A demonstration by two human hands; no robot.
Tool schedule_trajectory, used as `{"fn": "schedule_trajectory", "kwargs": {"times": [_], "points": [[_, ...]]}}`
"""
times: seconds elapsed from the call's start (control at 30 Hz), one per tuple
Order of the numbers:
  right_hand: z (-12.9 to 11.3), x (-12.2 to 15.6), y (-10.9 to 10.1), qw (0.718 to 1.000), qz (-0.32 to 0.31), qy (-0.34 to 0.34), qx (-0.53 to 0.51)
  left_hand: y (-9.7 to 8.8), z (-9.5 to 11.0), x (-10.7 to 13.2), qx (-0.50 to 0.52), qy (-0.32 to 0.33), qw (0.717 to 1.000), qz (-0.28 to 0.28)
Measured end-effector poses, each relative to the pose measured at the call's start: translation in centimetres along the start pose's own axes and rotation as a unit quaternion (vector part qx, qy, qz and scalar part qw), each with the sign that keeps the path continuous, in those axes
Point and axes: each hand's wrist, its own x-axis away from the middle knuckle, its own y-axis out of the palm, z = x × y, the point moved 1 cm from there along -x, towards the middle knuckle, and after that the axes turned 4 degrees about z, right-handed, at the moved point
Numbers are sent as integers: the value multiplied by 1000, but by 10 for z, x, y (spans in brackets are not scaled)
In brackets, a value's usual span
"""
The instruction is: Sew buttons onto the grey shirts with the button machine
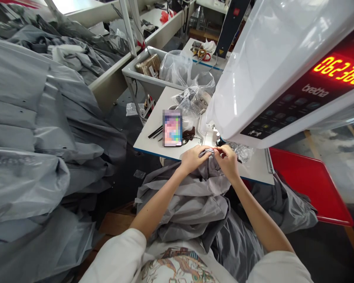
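Grey fabric (191,196) lies bunched over my lap and rises to the front edge of the white work table (147,137). My left hand (193,158) is closed on a folded edge of it. Close beside, my right hand (226,160) pinches the same fabric between thumb and fingertips. Both hands meet just in front of the white machine (233,90), whose red digits glow on a dark panel. The machine's working tip is mostly hidden behind its head and my fingers. A phone (172,127) with a blurred screen stands left of my hands.
Dark thin rods (155,131) lie left of the phone. Clear plastic bags (194,98) crowd the table's back, near a grey trough (128,70) holding a brown package. Large grey fabric piles (47,106) fill the left. A red tray-like surface (309,181) sits at right.
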Motion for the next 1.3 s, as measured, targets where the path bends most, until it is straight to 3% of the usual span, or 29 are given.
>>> {"fn": "schedule_trajectory", "kwargs": {"times": [0.8,0.97,1.03,1.1,1.2,1.3], "points": [[-6,1,-6,996,0,-64,57,2,1,1,1,18,1000,11],[-26,13,-12,993,68,-66,74,-3,1,0,-6,-9,1000,7],[-41,21,-4,991,75,-86,72,-3,5,2,7,-14,1000,0],[-55,27,12,989,22,-129,70,0,13,5,18,-48,999,12],[-68,25,49,977,-90,-164,98,11,31,11,3,-151,985,89],[-70,12,85,973,-134,-144,123,17,45,9,-13,-210,967,144]]}}
